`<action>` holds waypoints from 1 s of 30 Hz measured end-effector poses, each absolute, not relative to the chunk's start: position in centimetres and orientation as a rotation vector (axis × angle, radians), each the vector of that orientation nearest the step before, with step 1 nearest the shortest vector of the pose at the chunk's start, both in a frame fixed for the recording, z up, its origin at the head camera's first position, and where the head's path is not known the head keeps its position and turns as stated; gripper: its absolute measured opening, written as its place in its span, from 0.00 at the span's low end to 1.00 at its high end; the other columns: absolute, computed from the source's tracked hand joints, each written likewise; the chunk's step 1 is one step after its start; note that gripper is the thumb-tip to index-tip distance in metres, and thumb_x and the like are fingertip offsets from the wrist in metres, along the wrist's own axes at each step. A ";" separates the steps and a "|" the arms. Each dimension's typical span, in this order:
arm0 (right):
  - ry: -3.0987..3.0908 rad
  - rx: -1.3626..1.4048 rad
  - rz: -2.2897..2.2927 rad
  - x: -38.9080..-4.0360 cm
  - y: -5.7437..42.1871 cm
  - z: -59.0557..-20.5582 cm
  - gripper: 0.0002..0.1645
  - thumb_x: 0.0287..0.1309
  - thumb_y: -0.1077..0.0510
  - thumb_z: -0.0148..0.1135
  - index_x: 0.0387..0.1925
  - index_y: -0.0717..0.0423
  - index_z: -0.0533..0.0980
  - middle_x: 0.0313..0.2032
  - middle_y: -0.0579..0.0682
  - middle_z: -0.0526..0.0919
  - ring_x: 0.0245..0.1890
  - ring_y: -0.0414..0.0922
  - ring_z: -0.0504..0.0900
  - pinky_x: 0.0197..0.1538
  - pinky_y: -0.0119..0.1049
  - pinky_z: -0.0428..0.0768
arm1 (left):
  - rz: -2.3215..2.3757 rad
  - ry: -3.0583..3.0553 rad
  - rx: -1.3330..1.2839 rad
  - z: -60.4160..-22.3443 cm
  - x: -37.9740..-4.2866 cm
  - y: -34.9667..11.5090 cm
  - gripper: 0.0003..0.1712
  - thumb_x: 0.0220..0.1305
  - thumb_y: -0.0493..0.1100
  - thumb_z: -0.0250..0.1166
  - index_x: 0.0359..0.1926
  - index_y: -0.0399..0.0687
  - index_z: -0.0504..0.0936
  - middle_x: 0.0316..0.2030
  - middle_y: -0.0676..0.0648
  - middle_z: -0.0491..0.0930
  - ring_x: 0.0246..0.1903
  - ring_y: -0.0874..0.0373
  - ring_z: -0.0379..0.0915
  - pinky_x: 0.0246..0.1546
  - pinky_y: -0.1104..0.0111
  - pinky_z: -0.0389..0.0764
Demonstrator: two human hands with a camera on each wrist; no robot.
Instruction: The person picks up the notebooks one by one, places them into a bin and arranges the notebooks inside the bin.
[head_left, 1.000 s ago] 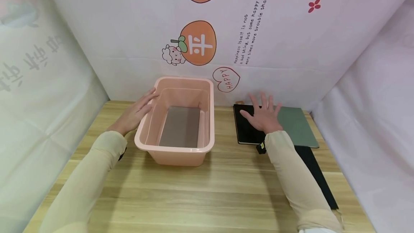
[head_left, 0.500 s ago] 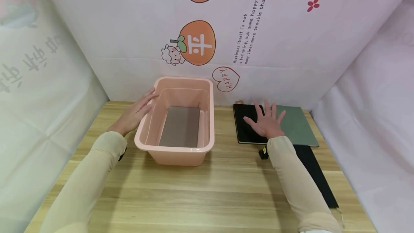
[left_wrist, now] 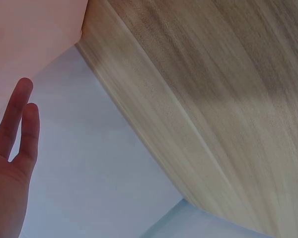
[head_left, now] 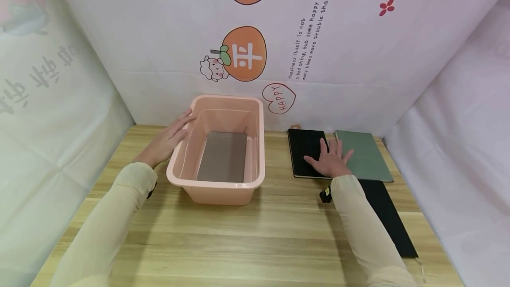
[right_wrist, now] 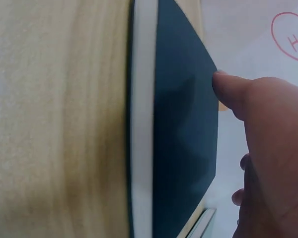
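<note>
My left hand (head_left: 164,144) lies along the left rim of a pink plastic basin (head_left: 260,145), its fingers extended over the edge. In the left wrist view two straight fingers (left_wrist: 29,134) show beside the pink wall. Flat on the basin floor is a grey-brown rectangle (head_left: 223,156), perhaps a notebook. My right hand (head_left: 331,163), fingers spread, is low over a black notebook (head_left: 307,145) and the near-left edge of a green notebook (head_left: 364,156). The right wrist view shows my thumb (right_wrist: 233,91) straight above the black cover, the pale page edges facing the camera.
Another black notebook (head_left: 388,223) lies partly under the green one and my right sleeve, a ribbon at its near corner. White printed cloth (head_left: 338,101) walls the back and both sides of the wooden table (head_left: 239,251). A small brown tab (head_left: 295,126) shows behind the black notebook.
My right hand has come back toward me and slightly right, its fingers still spread, uncovering more of both notebooks' far parts. The left hand and basin have stayed put.
</note>
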State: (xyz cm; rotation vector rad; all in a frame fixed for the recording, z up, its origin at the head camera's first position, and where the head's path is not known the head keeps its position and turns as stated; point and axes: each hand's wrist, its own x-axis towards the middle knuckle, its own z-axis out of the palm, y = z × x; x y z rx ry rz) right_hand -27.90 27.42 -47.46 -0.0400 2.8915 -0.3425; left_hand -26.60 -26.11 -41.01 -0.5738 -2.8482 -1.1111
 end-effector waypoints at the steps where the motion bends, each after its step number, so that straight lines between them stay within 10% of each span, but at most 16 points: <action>1: 2.882 -0.034 -0.348 -27.8 27.4 -47.5 0.66 0.65 0.18 0.40 0.82 0.57 0.33 0.79 0.71 0.28 0.78 0.71 0.19 0.67 0.80 0.19 | -1.113 -2.848 -0.573 -41.0 -26.6 -26.1 0.29 0.81 0.61 0.40 0.79 0.71 0.57 0.81 0.70 0.41 0.82 0.50 0.40 0.76 0.35 0.48; 30: 2.645 0.119 -0.412 -27.6 26.7 -46.4 0.62 0.72 0.33 0.50 0.77 0.75 0.34 0.75 0.82 0.43 0.75 0.77 0.42 0.75 0.70 0.52 | -1.097 -2.851 -0.568 -40.9 -26.5 -26.2 0.29 0.81 0.63 0.40 0.79 0.73 0.57 0.80 0.71 0.41 0.82 0.52 0.40 0.77 0.36 0.48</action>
